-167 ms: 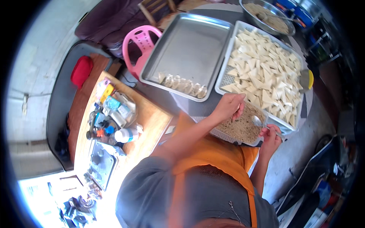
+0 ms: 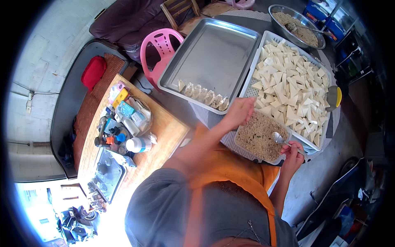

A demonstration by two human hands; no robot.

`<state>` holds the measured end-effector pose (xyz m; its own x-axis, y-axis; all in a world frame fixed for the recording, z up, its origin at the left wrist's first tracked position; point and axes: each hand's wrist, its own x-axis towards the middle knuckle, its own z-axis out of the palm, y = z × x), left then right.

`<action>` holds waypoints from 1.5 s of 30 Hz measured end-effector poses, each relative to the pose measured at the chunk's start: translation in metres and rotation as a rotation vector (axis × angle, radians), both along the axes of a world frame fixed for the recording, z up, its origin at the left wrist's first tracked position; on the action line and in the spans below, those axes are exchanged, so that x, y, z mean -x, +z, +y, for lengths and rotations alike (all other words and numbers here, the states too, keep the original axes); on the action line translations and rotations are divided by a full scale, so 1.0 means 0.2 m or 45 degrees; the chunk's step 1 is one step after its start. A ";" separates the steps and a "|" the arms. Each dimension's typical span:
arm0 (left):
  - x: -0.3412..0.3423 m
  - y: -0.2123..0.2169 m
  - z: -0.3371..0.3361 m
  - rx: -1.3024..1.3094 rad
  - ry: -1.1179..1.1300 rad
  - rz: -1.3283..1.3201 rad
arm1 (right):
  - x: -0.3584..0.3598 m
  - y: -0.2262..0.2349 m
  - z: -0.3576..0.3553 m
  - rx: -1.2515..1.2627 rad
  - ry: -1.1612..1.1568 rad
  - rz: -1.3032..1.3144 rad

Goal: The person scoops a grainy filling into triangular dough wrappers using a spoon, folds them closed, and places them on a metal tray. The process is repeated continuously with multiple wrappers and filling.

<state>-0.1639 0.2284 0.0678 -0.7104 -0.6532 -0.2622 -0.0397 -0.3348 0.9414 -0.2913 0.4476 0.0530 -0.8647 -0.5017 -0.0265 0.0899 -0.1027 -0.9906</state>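
My left hand (image 2: 242,111) is at the near left corner of a white perforated tray (image 2: 248,88) heaped with pale tofu triangles (image 2: 290,84). Its fingers are curled together, and whatever they may hold is hidden. My right hand (image 2: 293,157) grips the handle of a metal spoon (image 2: 278,137). The spoon's bowl rests over the brownish, crumbly filling (image 2: 260,136) in a shallow container (image 2: 240,145) close to my apron. Farther left, a large metal tray (image 2: 214,57) carries a short row of several stuffed tofu pieces (image 2: 201,94) along its near edge.
At the back right is a metal bowl (image 2: 296,29) of similar filling with a utensil in it. A pink plastic chair (image 2: 158,51) stands left of the metal tray. Bottles and packets crowd a wooden table (image 2: 164,131) on the left. A yellow-edged object (image 2: 334,99) adjoins the tofu tray.
My left hand has shifted left, toward the tofu tray's near corner, uncovering more of the filling. The spoon stays over the filling in my right hand. The whole view has shifted slightly.
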 end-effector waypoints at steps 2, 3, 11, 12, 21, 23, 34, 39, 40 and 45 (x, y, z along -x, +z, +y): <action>-0.06 -0.08 -0.17 0.416 0.165 -0.066 | 0.01 0.01 -0.03 -0.013 0.021 0.052; -0.12 -0.07 -0.27 0.470 0.238 -0.099 | 0.02 0.02 -0.03 0.002 0.031 0.057; -0.65 -0.36 -1.16 0.679 0.495 -0.367 | 0.05 0.04 -0.01 -0.022 -0.037 0.057; -0.72 -0.38 -1.23 0.884 0.430 -0.519 | 0.05 0.04 0.00 -0.023 -0.040 0.054; -0.88 -0.29 -1.29 1.672 -0.343 -1.023 | 0.03 0.04 0.00 -0.040 -0.036 0.087; -0.93 -0.29 -1.32 1.773 -0.403 -0.987 | 0.02 0.04 0.00 -0.035 -0.027 0.086; -0.95 -0.17 -1.34 1.783 -0.692 -1.171 | 0.01 0.02 0.01 -0.040 -0.037 0.088; -0.96 -0.13 -1.32 2.351 -0.583 -0.933 | 0.02 0.02 0.02 -0.029 -0.035 0.094; -0.96 -0.13 -1.32 2.310 -0.607 -0.976 | 0.02 0.02 0.03 -0.028 -0.032 0.096; -0.94 -0.11 -1.34 1.868 -0.889 -1.286 | 0.01 0.02 0.02 -0.014 -0.034 0.069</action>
